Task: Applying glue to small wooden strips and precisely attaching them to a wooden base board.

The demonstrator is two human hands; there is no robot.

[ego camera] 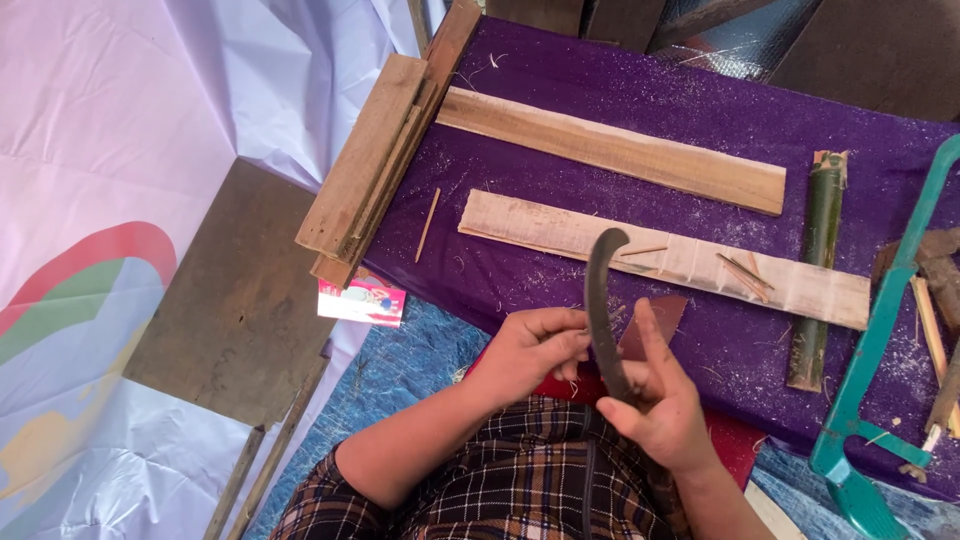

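Two pale planks (640, 250) lay on the purple-clothed surface (560, 90), one green bamboo piece (820, 260) at right; both hands, left (530, 350) and right (660, 400), gripped one curved blade (600, 310).

Bare purple cloth (520, 290) lies open just beyond the hands, left of the blade (602, 310); farther on, two planks (660, 255) bar the way; bamboo (818, 260) and saw (880, 330) crowd the right; stacked boards (375, 160) block the left.

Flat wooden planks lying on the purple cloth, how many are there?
2. The darker plank lies farther from the person; the paler plank lies nearer, just beyond the hands. The stacked boards at the cloth's left edge aren't counted.
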